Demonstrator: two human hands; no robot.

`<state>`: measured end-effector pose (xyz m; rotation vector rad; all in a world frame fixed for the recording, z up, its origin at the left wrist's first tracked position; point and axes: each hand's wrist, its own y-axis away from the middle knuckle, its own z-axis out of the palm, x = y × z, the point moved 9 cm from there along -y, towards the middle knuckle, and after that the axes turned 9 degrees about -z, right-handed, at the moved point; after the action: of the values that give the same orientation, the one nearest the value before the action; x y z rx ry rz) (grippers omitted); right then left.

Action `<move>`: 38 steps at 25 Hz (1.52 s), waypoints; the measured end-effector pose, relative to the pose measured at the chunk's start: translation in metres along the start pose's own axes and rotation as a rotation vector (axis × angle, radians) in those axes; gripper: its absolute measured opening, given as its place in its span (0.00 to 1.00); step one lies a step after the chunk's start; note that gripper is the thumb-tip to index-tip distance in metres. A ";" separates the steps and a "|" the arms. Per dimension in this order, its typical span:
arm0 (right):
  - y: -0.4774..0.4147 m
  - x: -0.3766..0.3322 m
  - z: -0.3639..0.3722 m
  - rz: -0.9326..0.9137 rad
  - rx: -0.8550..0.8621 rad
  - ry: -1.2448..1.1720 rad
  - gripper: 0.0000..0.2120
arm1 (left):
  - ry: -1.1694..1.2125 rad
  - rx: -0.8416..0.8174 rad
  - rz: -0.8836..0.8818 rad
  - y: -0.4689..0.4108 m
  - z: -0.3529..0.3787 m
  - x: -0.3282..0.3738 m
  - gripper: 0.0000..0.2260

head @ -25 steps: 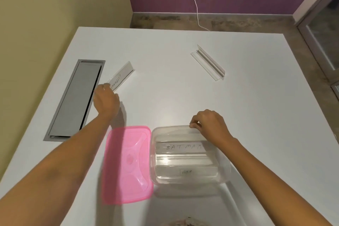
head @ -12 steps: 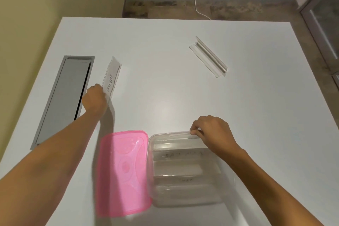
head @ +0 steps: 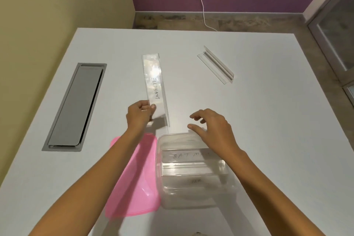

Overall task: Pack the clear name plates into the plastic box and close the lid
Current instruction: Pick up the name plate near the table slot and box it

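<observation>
My left hand [head: 140,114] grips the near end of a clear name plate [head: 155,84] marked ELEPHANT, lifted above the white table [head: 268,120] and pointing away from me. My right hand [head: 212,129] hovers over the far rim of the clear plastic box [head: 193,195] with fingers spread, holding nothing. Inside the box lie clear name plates; one [head: 189,156] reads BAT M. A pink lid [head: 134,182] lies flat left of the box, partly under my left forearm. Another clear name plate [head: 215,64] rests on the table at the far right.
A grey metal cable hatch [head: 76,105] is set into the table on the left. Yellow wall runs along the left, purple wall at the back with a socket and white cable [head: 204,11]. A glass door frame [head: 333,30] stands at the right.
My left hand has picked the ELEPHANT plate up and carried it right, toward the middle. My right hand has let go of the box rim and opened above it.
</observation>
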<state>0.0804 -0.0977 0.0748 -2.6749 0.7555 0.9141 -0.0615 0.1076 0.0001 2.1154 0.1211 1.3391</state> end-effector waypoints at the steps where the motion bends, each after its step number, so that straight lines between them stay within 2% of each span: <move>1: 0.000 -0.001 -0.003 0.020 0.039 -0.086 0.14 | 0.021 -0.046 0.017 0.018 0.009 -0.001 0.12; 3: 0.001 -0.001 -0.007 0.083 0.083 -0.275 0.17 | 0.052 -0.141 0.056 0.056 0.026 -0.002 0.10; 6: 0.009 0.001 0.000 0.187 0.012 -0.476 0.21 | 0.056 -0.261 0.096 0.104 0.044 -0.010 0.05; 10: 0.030 0.006 0.008 0.195 -0.102 -0.554 0.21 | -0.011 -0.318 0.128 0.134 0.049 -0.020 0.05; 12: 0.043 0.012 0.006 0.185 -0.144 -0.542 0.22 | -0.040 -0.276 0.175 0.136 0.039 -0.022 0.06; 15: 0.065 0.021 0.000 0.165 -0.220 -0.428 0.23 | -0.113 -0.038 0.276 0.134 0.004 -0.027 0.11; 18: 0.085 0.025 0.003 0.074 -0.441 -0.024 0.24 | -0.164 0.075 0.236 0.126 -0.021 -0.049 0.12; 20: 0.095 0.024 0.013 -0.008 -0.574 0.271 0.25 | -0.247 0.034 0.182 0.119 -0.021 -0.067 0.14; 22: 0.100 0.024 0.028 -0.044 -0.636 0.406 0.26 | -0.332 -0.061 0.143 0.115 -0.013 -0.080 0.15; 25: 0.103 0.023 0.052 -0.097 -0.687 0.540 0.25 | -0.333 -0.151 0.080 0.113 -0.005 -0.093 0.16; 30: 0.104 0.030 0.076 -0.094 -0.667 0.633 0.20 | -0.294 -0.156 0.041 0.112 -0.007 -0.093 0.16; 38: 0.110 0.037 0.082 -0.056 -0.603 0.538 0.16 | -0.305 -0.124 0.102 0.112 -0.006 -0.091 0.15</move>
<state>0.0048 -0.1761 -0.0164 -3.5283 0.5486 0.4435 -0.1374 -0.0152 -0.0086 2.2142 -0.1931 1.0343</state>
